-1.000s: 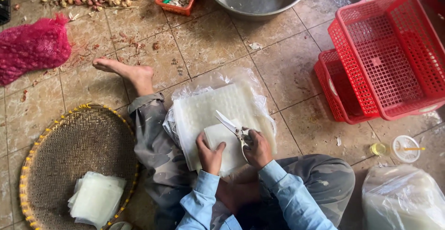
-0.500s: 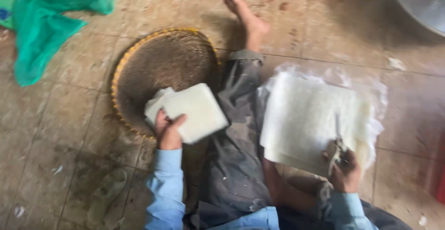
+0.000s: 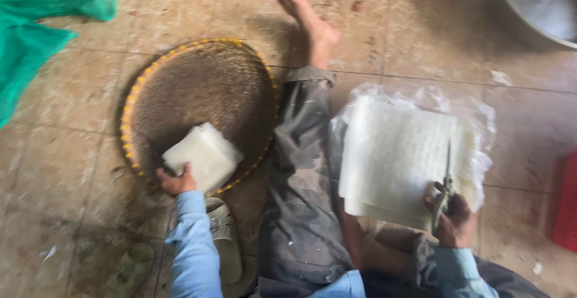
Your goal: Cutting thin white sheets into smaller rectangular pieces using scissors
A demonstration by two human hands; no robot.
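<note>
Gripping a white stack (image 3: 203,155) over the basket (image 3: 198,82), left hand (image 3: 175,181); right hand (image 3: 452,218) clutches scissors (image 3: 445,191). I'd flag blades snagging the sheets (image 3: 401,154).

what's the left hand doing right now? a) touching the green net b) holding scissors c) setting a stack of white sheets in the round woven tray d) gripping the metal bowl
c: the left hand holds the stack of white sheets over the round woven tray.

I wore light blue long sleeves (image 3: 191,247) with buttoned cuffs, and grey trousers (image 3: 300,178) blotched with darker stains, hems turned up. My foot (image 3: 312,24) was bare, no shoe.
</note>
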